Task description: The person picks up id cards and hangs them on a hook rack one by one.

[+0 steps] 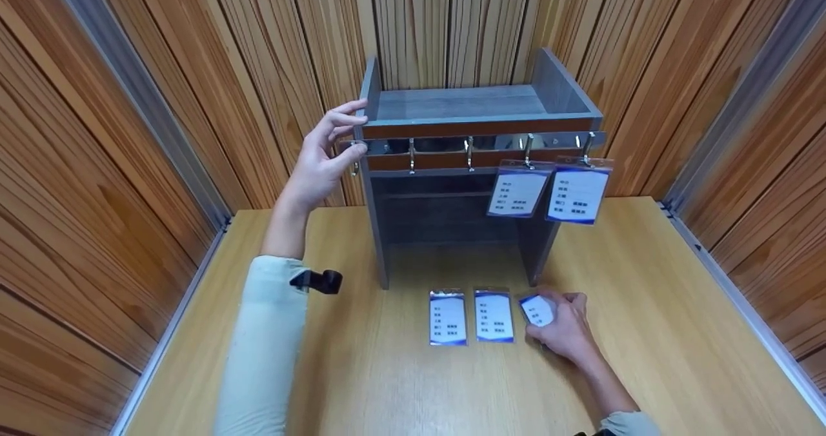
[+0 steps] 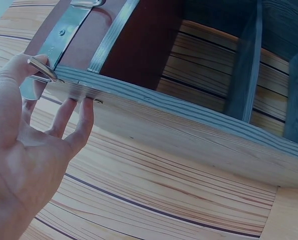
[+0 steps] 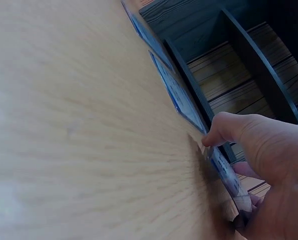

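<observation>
A grey wooden shelf (image 1: 381, 229) stands on the table with a metal hook rail (image 1: 445, 144) across its front. At its left end, my left hand (image 1: 322, 155) holds the rail, thumb in front near the end hook (image 2: 42, 69) and fingertips against the side panel (image 2: 138, 117). Low by the table, my right hand (image 1: 564, 326) pinches a badge in a clear sleeve (image 1: 537, 310) by its edges; fingers hide part of it. Beside it two more badges, the middle one (image 1: 494, 317) and the left one (image 1: 448, 318), lie flat in front of the shelf.
Two badges, one (image 1: 519, 191) and another (image 1: 579, 192), hang from the two rightmost hooks. Wood-panelled walls (image 1: 310, 68) enclose the table (image 1: 361, 371) at the back and sides. The shelf's right leg (image 1: 539, 255) stands just behind the right hand.
</observation>
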`<move>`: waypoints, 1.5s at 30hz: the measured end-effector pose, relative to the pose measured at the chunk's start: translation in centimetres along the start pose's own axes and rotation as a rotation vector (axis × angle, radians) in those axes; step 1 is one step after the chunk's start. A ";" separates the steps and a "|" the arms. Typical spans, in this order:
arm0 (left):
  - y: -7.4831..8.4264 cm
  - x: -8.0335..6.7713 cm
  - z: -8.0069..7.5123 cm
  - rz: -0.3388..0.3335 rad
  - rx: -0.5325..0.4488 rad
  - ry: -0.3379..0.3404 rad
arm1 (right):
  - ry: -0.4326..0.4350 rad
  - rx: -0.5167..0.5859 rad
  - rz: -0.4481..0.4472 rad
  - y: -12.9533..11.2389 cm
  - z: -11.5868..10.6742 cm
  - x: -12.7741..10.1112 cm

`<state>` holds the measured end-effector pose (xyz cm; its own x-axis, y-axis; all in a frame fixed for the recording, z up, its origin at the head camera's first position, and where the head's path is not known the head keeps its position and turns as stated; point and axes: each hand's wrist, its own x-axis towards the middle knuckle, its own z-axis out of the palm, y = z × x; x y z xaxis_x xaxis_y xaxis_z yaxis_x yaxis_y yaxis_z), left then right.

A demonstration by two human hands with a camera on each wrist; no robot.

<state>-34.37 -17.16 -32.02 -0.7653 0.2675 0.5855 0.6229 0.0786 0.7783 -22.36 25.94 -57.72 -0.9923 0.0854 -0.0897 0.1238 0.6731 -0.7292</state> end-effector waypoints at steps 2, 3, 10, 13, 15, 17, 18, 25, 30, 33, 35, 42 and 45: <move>0.1 0.1 0.0 -0.001 0.001 0.001 | 0.022 0.012 -0.014 -0.1 0.0 0.0; 0.1 0.1 0.0 -0.002 0.002 0.000 | 0.033 0.018 -0.020 -0.1 -0.1 0.0; 0.2 0.3 -0.1 0.001 0.000 0.001 | 0.078 0.041 -0.043 0.0 0.0 -0.2; 0.2 0.3 -0.1 0.007 0.000 0.001 | 0.102 0.058 -0.056 -0.2 -0.1 -0.3; 0.1 0.3 -0.1 0.005 0.004 0.004 | 0.114 0.068 -0.072 -0.3 -0.1 -0.4; 0.1 0.3 -0.1 0.003 0.002 0.005 | 0.127 0.074 -0.088 -0.3 -0.1 -0.5; 0.1 0.2 -0.1 0.002 0.002 0.005 | 0.134 0.077 -0.097 -0.3 0.0 -0.6; 0.1 0.0 -0.1 0.004 0.008 0.007 | 0.192 0.093 -0.175 -0.2 0.4 -0.8; 0.0 0.0 -0.1 0.003 -0.004 0.007 | 0.240 0.108 -0.244 0.0 0.8 -1.0; 0.0 0.0 -0.1 0.000 -0.008 0.004 | 0.265 0.096 -0.283 0.1 1.0 -1.1; -0.1 0.0 -0.1 0.000 -0.010 0.002 | 0.273 0.086 -0.298 0.1 1.1 -1.1; -0.1 0.1 0.0 -0.002 0.000 0.001 | 0.249 0.070 -0.308 -0.3 1.4 -1.2; -0.1 0.0 0.0 -0.002 0.009 0.001 | 0.255 0.069 -0.333 -0.5 1.6 -1.2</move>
<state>-34.43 -17.18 -32.06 -0.7669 0.2665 0.5838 0.6225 0.0876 0.7777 -21.19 24.31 -58.35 -0.9446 0.0562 0.3234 -0.2130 0.6446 -0.7342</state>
